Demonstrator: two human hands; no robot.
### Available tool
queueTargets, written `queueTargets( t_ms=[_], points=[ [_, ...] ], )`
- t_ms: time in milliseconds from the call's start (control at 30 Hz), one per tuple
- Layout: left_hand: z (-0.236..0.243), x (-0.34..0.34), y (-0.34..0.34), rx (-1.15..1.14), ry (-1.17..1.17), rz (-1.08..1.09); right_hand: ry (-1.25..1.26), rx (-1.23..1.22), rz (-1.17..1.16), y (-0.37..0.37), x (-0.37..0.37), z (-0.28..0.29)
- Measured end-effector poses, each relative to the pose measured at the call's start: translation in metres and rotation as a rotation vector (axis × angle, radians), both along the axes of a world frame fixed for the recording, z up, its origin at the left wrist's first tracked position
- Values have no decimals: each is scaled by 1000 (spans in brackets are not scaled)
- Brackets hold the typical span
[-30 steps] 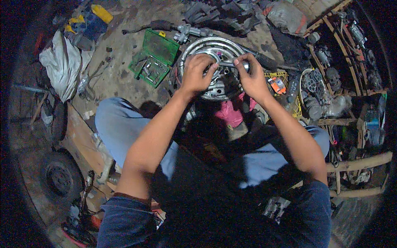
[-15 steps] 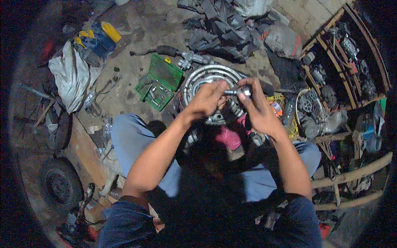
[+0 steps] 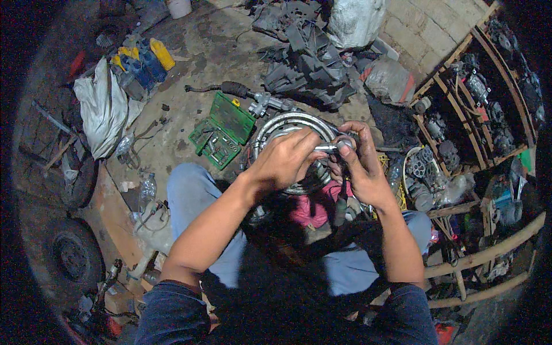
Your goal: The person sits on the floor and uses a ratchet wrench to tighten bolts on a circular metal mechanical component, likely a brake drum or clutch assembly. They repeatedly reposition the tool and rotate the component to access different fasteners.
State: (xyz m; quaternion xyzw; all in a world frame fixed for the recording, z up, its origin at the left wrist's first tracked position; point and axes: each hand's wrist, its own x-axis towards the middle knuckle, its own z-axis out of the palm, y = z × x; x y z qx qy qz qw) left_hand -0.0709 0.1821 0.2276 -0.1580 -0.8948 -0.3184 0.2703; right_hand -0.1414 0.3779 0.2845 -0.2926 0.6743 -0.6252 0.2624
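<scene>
My left hand (image 3: 287, 158) grips a shiny metal part (image 3: 328, 148) with a short shaft, its fingers closed round the left end. My right hand (image 3: 365, 169) holds the rounded right end, thumb on it and fingers curled behind. A dark, narrow tool-like piece (image 3: 340, 210) points down just below my right hand; I cannot tell whether it is held. Both hands are over a silver wheel rim (image 3: 293, 119), which they partly hide. A pink cloth (image 3: 310, 215) lies below the rim, and an open green socket case (image 3: 221, 138) lies to its left.
A steering-rack-like assembly (image 3: 261, 103) and dark plastic pieces (image 3: 305, 75) lie beyond the rim. A container of metal parts (image 3: 420, 172) and wooden racks (image 3: 460, 109) are at right. A tyre (image 3: 75, 253), white sack (image 3: 100, 109) and plastic bottle (image 3: 146, 190) are at left.
The view has shifted, so the rim and both hands sit lower in it. My left hand has turned more palm-down on the metal part, and the dark piece now shows below my right hand.
</scene>
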Motion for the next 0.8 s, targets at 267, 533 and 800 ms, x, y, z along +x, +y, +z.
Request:
queueTargets(
  t_ms=[267,533,800],
  points=[
    [8,3,8,247,-174,-61,704,15,22,9,-10,-21],
    [2,5,9,659,-594,-95,957,90,167,11,-15,-20],
    [-1,-5,16,319,29,1,267,153,-53,0,-1,-6]
  ],
)
